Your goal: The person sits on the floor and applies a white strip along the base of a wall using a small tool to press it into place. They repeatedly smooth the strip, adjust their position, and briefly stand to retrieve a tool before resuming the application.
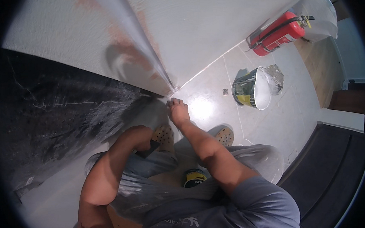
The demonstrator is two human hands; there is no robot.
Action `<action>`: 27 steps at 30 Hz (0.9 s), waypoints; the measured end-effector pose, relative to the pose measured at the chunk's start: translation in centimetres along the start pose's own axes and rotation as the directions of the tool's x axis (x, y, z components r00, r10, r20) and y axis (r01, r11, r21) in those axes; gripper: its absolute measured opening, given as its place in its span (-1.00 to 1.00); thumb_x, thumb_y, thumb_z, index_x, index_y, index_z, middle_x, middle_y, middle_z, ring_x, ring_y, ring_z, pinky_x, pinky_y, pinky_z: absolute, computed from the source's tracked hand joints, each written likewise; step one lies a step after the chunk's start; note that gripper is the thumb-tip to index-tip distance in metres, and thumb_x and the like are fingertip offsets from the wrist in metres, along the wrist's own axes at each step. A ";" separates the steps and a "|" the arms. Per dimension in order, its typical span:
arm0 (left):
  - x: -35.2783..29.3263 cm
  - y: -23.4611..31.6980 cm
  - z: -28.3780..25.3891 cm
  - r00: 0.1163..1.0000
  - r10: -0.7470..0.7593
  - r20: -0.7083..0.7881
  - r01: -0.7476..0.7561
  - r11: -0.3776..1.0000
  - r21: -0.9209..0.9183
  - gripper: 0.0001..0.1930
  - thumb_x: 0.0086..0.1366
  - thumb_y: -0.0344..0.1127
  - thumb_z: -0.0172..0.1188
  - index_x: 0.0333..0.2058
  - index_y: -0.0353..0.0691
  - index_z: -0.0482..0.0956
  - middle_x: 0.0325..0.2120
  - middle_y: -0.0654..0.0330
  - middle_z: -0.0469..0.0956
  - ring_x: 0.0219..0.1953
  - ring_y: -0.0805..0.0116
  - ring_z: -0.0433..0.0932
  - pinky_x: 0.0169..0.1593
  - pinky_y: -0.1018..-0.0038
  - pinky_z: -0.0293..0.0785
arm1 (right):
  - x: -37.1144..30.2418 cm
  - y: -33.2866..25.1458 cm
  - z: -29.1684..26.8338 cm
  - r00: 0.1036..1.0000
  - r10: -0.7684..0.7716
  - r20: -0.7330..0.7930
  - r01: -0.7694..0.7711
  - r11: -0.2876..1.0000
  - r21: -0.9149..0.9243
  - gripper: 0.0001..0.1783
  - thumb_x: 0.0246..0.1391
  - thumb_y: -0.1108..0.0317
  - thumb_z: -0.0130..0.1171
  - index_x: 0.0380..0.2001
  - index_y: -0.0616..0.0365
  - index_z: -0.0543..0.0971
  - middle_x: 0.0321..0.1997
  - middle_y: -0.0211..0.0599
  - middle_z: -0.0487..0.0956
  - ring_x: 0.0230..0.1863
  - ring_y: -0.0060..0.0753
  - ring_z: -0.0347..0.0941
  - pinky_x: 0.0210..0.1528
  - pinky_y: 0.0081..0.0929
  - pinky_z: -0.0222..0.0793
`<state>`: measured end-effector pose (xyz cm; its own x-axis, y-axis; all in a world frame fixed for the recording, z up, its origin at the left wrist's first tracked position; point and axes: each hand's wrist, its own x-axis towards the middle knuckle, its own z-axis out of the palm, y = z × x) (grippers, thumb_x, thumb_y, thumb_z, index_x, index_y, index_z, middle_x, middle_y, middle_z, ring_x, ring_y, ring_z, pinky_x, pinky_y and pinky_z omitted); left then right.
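Note:
My right hand (178, 112) reaches down to the floor at the foot of the wall corner (147, 51). Its fingers are bent and drawn together beside the corner's lower end; anything between them is too small to make out. Nearer to me, my left hand (138, 137) hangs in front of my left shoe (164, 137). Its fingers are curled on a dark flat piece (149, 149), whose kind I cannot tell. The pale wall has reddish-brown patches along the smooth grey corner strip.
An open bucket (244, 88) smeared with white stands on the right, a crusted grey piece (275, 79) at its rim. Behind it is a red fire extinguisher (277, 34). A dark can (195, 178) sits between my legs. A black marbled panel (60, 108) lies left.

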<state>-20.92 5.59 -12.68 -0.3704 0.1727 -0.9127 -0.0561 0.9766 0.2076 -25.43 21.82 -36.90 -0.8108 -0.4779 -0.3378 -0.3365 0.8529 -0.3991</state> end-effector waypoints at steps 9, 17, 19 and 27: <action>0.1 -0.1 0.1 1.000 -0.009 0.002 0.009 1.000 0.000 -0.71 0.11 -0.41 0.26 -0.20 -0.36 0.78 -0.17 -0.18 0.73 -0.06 -0.10 0.73 0.04 0.13 0.62 | 1.3 3.5 -3.1 0.981 0.168 -0.100 -0.172 0.984 -0.040 -0.56 0.24 0.40 0.08 0.18 0.01 0.62 0.17 -0.29 0.51 0.20 -0.09 0.46 0.09 -0.10 0.54; 0.4 -0.4 0.4 1.000 -0.006 -0.001 0.006 1.000 0.017 -0.57 0.01 -0.51 0.21 -0.09 -0.25 0.80 -0.23 -0.12 0.75 -0.13 -0.05 0.76 0.00 0.15 0.64 | 2.5 4.3 -2.7 0.975 0.187 -0.121 -0.191 0.981 -0.027 -0.65 0.32 0.31 0.05 0.10 0.09 0.62 0.17 -0.32 0.52 0.19 -0.12 0.47 0.09 -0.06 0.52; 0.3 -0.3 0.3 1.000 -0.017 0.010 0.017 1.000 0.009 -0.56 0.01 -0.51 0.21 -0.09 -0.25 0.80 -0.23 -0.13 0.75 -0.12 -0.05 0.76 0.00 0.14 0.64 | 2.7 4.2 -2.5 0.974 0.192 -0.124 -0.196 0.980 -0.022 -0.65 0.32 0.32 0.05 0.10 0.10 0.61 0.18 -0.31 0.51 0.19 -0.12 0.47 0.09 -0.05 0.52; 0.2 -0.1 0.2 1.000 -0.005 0.009 0.005 1.000 0.009 -0.56 0.01 -0.53 0.20 -0.08 -0.25 0.79 -0.21 -0.15 0.75 -0.08 -0.08 0.74 0.03 0.13 0.62 | 1.9 2.6 -2.0 0.988 0.133 -0.075 -0.136 0.990 -0.036 -0.59 0.30 0.36 0.07 0.18 0.05 0.59 0.18 -0.31 0.50 0.21 -0.12 0.45 0.11 -0.08 0.53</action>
<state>-20.82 5.55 -12.91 -0.3619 0.1687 -0.9168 -0.0496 0.9786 0.1997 -28.79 23.53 -36.91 -0.8819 -0.3429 -0.3235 -0.2396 0.9171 -0.3187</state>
